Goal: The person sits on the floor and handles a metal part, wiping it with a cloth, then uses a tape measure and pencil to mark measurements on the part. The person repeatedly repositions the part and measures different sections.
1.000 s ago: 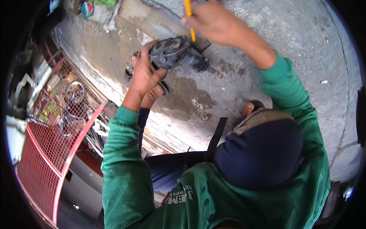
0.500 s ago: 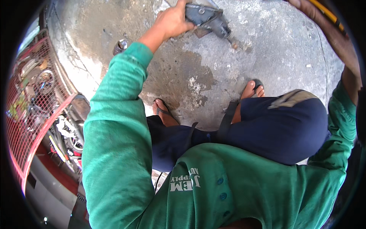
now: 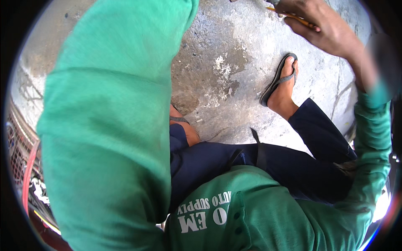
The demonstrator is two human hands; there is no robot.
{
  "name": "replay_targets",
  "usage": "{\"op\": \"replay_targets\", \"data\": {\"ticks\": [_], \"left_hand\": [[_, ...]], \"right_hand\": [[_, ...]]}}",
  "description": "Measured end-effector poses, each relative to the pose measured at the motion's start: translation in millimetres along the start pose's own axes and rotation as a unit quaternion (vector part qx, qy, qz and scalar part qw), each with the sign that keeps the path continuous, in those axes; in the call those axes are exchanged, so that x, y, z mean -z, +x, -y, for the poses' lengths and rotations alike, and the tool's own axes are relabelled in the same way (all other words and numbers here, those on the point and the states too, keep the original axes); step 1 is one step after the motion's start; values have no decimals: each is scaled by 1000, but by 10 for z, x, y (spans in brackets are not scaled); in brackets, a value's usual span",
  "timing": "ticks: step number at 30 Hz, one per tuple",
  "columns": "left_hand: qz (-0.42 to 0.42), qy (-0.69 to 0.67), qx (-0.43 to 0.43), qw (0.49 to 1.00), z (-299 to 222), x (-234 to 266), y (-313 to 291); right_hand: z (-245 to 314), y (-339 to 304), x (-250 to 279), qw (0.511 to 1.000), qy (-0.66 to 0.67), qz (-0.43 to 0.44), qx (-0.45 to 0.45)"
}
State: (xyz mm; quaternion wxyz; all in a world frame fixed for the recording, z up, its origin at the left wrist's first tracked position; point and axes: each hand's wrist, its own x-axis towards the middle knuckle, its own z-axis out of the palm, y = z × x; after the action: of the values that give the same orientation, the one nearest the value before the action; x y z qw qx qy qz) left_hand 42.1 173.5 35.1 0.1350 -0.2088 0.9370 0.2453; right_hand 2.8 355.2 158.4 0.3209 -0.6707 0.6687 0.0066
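Observation:
My right hand [image 3: 324,31] is at the upper right, its fingers closed around a thin yellow-orange stick-like tool [image 3: 299,19]. One end of the tool points left toward the top edge; its exact kind cannot be made out. A sliver of a grey part [image 3: 272,2] shows at the top edge beside my fingertips, mostly cut off. My left arm, in a green sleeve [image 3: 113,83], reaches up past the top edge, and the left hand lies outside the picture.
Below is a stained concrete floor [image 3: 217,46] with white flecks. My sandalled right foot [image 3: 284,79] stands on it, while my left foot [image 3: 180,121] is partly behind the sleeve. A red metal grille [image 3: 29,171] borders the far left.
My right hand came inward and left with the yellow tool. My left arm reached farther forward, taking the hand and the dark metal part it touched out of view. My right foot shifted.

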Motion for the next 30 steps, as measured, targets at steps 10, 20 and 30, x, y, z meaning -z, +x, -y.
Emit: {"op": "replay_targets", "data": {"ticks": [10, 20, 30], "left_hand": [[-12, 28, -52, 998, 55, -27, 17], [4, 102, -87, 991, 28, -156, 211], [3, 117, -156, 981, -17, -245, 337]], "right_hand": [[-88, 315, -1639, 889, 12, -418, -185], [-159, 818, -2048, 837, -74, -467, -276], [-183, 1006, -2075, 816, -61, -468, -334]]}}
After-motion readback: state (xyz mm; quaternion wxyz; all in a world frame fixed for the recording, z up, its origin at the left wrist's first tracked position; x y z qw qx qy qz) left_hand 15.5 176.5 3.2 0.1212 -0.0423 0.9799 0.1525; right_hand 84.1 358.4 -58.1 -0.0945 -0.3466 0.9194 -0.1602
